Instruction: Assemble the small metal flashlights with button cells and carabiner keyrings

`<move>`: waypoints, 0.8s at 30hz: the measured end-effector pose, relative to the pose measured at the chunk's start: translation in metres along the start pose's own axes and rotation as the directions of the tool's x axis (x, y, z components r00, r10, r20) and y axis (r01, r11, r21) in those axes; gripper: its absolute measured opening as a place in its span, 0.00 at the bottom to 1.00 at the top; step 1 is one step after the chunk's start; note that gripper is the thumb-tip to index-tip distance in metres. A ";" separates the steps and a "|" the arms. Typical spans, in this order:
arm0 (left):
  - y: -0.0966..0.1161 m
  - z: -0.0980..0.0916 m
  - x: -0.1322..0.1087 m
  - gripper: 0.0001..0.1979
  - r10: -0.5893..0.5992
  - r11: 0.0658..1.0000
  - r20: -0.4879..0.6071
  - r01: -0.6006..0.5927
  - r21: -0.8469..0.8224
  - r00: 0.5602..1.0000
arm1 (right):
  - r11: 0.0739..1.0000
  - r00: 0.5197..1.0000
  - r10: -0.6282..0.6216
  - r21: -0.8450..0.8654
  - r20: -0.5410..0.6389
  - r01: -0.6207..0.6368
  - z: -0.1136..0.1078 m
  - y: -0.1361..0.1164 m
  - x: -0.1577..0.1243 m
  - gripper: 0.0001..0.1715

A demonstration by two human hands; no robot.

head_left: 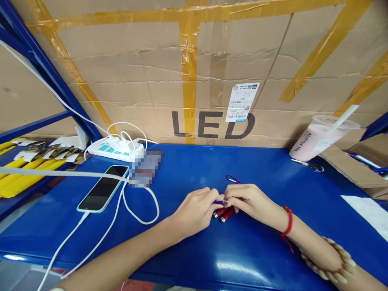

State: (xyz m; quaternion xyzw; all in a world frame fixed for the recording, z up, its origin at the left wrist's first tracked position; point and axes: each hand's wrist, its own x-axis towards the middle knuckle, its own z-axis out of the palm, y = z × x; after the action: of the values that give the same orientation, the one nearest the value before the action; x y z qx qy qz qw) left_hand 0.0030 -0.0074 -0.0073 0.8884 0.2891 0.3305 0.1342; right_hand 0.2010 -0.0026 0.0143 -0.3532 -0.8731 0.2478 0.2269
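My left hand (197, 208) pinches a slim purple rod with a silver tip (218, 201) between thumb and fingers. Facing it, my right hand (250, 200) has its thumb and fingers closed at the silver end; what lies inside that pinch is hidden. Under the hands, two red tubes with silver ends (227, 215) rest side by side on the blue tabletop (236, 254), partly covered by my fingers. A small purple carabiner (233, 176) lies just behind my right hand.
On the left are a phone (103, 189) with a charging cable, a white power strip (117, 149) and yellow packaged items (33, 173). A large cardboard box (151, 81) stands behind. At right are a tilted drink cup (315, 139), an open carton (348, 165) and white paper (366, 214).
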 end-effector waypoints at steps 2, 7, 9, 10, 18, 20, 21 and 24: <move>0.000 0.001 -0.001 0.08 0.057 0.997 -0.024 -0.055 0.048 0.998 | 0.992 0.997 -0.077 -0.095 0.018 0.079 0.000 -0.003 -0.001 0.25; -0.002 0.000 -0.002 0.10 0.121 0.979 -0.067 -0.107 0.175 0.990 | 0.982 0.998 -0.057 -0.183 -0.042 0.048 0.007 -0.013 -0.002 0.26; -0.003 -0.002 -0.001 0.11 0.123 0.970 -0.052 -0.109 0.219 0.991 | 0.994 0.996 0.053 -0.095 -0.071 -0.060 0.011 -0.016 -0.001 0.26; -0.003 -0.003 -0.001 0.11 0.117 0.966 -0.040 -0.105 0.235 0.992 | 0.992 0.991 0.113 -0.042 -0.072 -0.116 0.013 -0.017 -0.001 0.26; -0.001 -0.005 0.002 0.10 0.071 0.969 -0.027 -0.063 0.239 0.997 | 0.967 0.965 0.231 -0.076 -0.121 -0.241 0.015 -0.020 0.001 0.26; 0.001 -0.006 0.002 0.11 0.076 0.963 -0.025 -0.067 0.260 0.997 | 0.973 0.969 0.204 -0.084 -0.141 -0.217 0.014 -0.021 0.000 0.26; 0.001 -0.007 0.003 0.11 0.076 0.961 -0.024 -0.067 0.269 0.997 | 0.975 0.971 0.188 -0.087 -0.149 -0.202 0.014 -0.021 0.000 0.26; 0.003 -0.008 0.003 0.12 0.056 0.956 -0.036 -0.044 0.290 0.998 | 0.981 0.972 0.144 -0.106 -0.184 -0.166 0.014 -0.021 -0.001 0.25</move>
State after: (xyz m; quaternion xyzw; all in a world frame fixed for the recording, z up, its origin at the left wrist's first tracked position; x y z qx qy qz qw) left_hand 0.0013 -0.0078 0.0013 0.8981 0.3147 0.3072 -0.0119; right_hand 0.1827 -0.0208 0.0155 -0.4538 -0.8328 0.1795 0.2612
